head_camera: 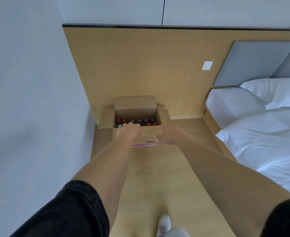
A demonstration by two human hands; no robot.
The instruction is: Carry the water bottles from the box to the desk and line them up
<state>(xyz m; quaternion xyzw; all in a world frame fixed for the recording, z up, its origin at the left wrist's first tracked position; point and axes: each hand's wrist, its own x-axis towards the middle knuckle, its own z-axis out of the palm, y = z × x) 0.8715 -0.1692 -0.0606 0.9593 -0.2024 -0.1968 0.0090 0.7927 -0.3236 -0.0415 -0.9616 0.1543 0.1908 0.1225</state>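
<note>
An open cardboard box (pixel 135 108) stands on the wooden floor against the wood wall panel. Several water bottles (pixel 139 121) stand upright inside it, showing red and purple caps. Both my arms are stretched out to the box's near side. My left hand (pixel 128 131) curls over the near rim at the left, its fingertips hidden in front of the bottles. My right hand (pixel 169 135) holds the near flap at its right end, with the fingers curled round the flap's edge. No desk is in view.
A bed (pixel 260 127) with white sheets and pillows fills the right side, its wooden frame close to the box. A grey wall (pixel 29 100) runs along the left. Wooden floor (pixel 149 177) stretches between me and the box. My white shoe (pixel 164 223) shows below.
</note>
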